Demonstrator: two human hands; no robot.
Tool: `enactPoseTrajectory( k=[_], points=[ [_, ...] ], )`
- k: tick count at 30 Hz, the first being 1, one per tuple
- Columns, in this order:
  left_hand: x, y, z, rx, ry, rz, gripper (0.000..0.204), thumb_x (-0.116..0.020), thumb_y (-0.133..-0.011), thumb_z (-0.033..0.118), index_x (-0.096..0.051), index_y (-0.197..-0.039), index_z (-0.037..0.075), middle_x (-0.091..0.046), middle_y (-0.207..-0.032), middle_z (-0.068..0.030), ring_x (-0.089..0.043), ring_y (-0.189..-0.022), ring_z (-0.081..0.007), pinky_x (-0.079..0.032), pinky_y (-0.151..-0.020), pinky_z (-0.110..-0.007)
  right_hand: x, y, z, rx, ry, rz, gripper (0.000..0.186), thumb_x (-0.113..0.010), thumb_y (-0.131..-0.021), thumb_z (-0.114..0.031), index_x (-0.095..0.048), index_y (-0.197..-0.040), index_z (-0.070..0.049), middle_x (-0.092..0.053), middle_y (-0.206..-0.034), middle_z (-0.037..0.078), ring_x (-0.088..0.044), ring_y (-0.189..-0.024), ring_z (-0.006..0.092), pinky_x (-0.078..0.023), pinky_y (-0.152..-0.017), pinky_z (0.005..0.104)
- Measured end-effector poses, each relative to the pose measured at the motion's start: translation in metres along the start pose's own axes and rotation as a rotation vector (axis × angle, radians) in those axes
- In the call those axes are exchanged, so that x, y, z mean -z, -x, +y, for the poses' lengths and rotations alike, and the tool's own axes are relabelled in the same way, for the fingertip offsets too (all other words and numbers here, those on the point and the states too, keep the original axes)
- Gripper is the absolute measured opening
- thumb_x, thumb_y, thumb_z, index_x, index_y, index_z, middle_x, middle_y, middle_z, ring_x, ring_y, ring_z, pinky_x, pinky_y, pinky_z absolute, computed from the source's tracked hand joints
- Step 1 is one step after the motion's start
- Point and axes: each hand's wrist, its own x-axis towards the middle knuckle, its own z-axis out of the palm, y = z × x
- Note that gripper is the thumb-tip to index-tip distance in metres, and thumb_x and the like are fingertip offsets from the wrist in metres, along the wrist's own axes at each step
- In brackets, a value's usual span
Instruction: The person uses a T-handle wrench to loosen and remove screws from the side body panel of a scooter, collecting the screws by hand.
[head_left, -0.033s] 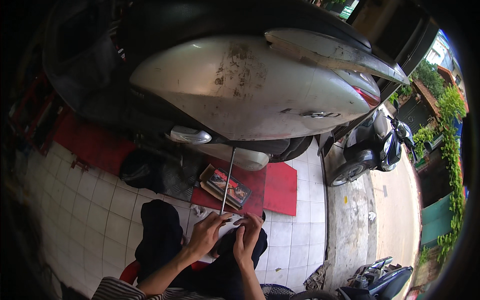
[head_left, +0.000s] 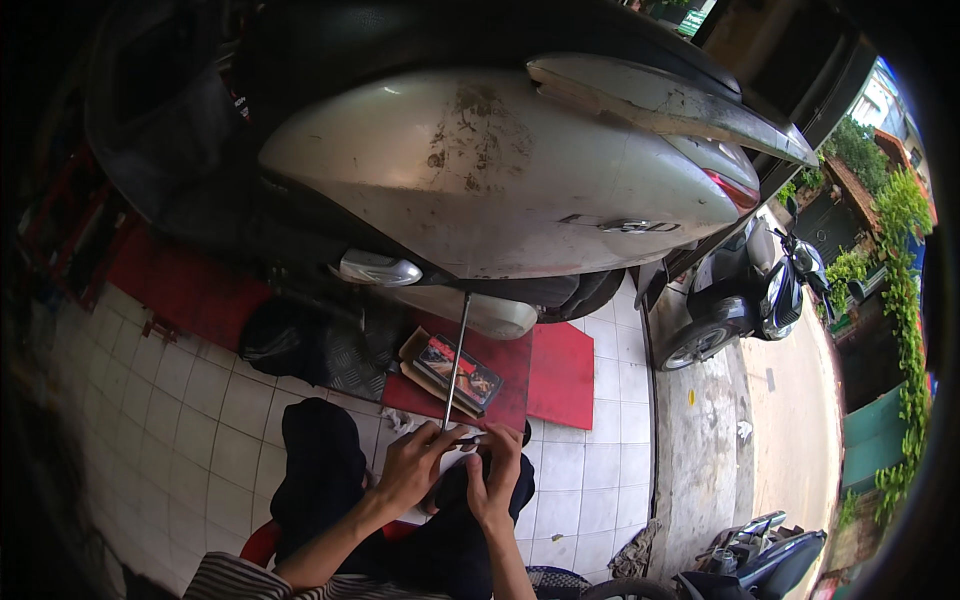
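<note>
My left hand (head_left: pixel 410 468) is closed, its fingers pinched around the lower end of a long thin metal rod (head_left: pixel 458 355). The rod slants up to the underside of a silver scooter (head_left: pixel 480 190), where its far tip touches or passes in front of the exhaust cover (head_left: pixel 480 312). Beside it, my right hand (head_left: pixel 490 480) has its fingers bent in toward the left fingertips. Between the two hands is a small dark piece (head_left: pixel 470 440), too small to name, pinched by the right fingers. Under the rod lies an open box (head_left: pixel 460 375) with a dark printed lid.
The scooter stands over a red platform (head_left: pixel 560 375) on white tiles (head_left: pixel 190 400). A black bag (head_left: pixel 280 340) lies at its near edge. My knees (head_left: pixel 320 450) are close below. Another motorbike (head_left: pixel 740 290) is parked at right, with a third vehicle (head_left: pixel 760 565) lower right.
My right fingertips have moved slightly in toward the left hand, and the small dark piece between them now shows more clearly. The rod, box and scooter stay where they were.
</note>
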Motion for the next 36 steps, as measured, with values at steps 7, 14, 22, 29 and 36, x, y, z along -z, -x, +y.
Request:
enactPoseTrajectory(
  k=[7,14,22,29,36],
  points=[
    [0.015,-0.009,-0.004,-0.026,-0.072,0.117,0.061,-0.084,-0.075,0.014,-0.049,-0.124,0.002,-0.064,-0.093,-0.0063,-0.062,-0.082,-0.0216,-0.049,-0.076,-0.038,0.008,-0.008,0.005,-0.09,-0.072,0.045,0.013,-0.066,-0.092,0.0,-0.057,-0.101,0.002,-0.062,-0.079,0.006,-0.064,-0.072,0.0144,-0.051,-0.066,0.028],
    [0.042,-0.007,-0.02,0.189,0.085,0.233,0.064,-0.091,-0.065,0.01,-0.054,-0.117,0.001,-0.065,-0.084,-0.0043,-0.064,-0.078,-0.0138,-0.053,-0.075,-0.031,-0.019,0.034,0.046,-0.479,-0.594,0.314,0.01,-0.061,-0.099,-0.009,-0.055,-0.095,-0.003,-0.06,-0.086,0.003,-0.056,-0.076,0.0094,-0.049,-0.073,0.0259],
    [0.0,0.009,-0.036,0.332,0.536,0.059,0.032,-0.07,-0.089,0.002,-0.058,-0.118,-0.004,-0.073,-0.099,-0.015,-0.072,-0.089,-0.0178,-0.056,-0.072,-0.027,-0.048,0.062,0.082,-0.904,-1.131,0.276,0.013,-0.063,-0.098,-0.012,-0.06,-0.104,-0.001,-0.06,-0.1,0.004,-0.055,-0.084,0.0112,-0.047,-0.081,0.0237],
    [-0.009,-0.008,-0.037,0.58,0.939,-0.001,0.022,-0.055,-0.102,0.017,-0.067,-0.109,-0.001,-0.071,-0.089,-0.0074,-0.068,-0.08,-0.0124,-0.054,-0.072,-0.026,-0.064,0.064,0.075,-1.014,-1.409,0.185,0.021,-0.06,-0.1,-0.015,-0.057,-0.116,-0.001,-0.058,-0.105,0.003,-0.055,-0.091,0.0109,-0.047,-0.083,0.0213],
    [0.01,-0.045,-0.058,0.633,0.92,-0.267,0.025,-0.06,-0.1,0.024,-0.068,-0.105,0.001,-0.071,-0.088,-0.0052,-0.068,-0.079,-0.0106,-0.052,-0.074,-0.024,-0.049,0.042,0.034,-0.822,-0.827,-0.006,0.028,-0.049,-0.105,-0.017,-0.052,-0.126,0.001,-0.059,-0.119,0.009,-0.066,-0.092,0.0147,-0.049,-0.077,0.0232]
  ],
)
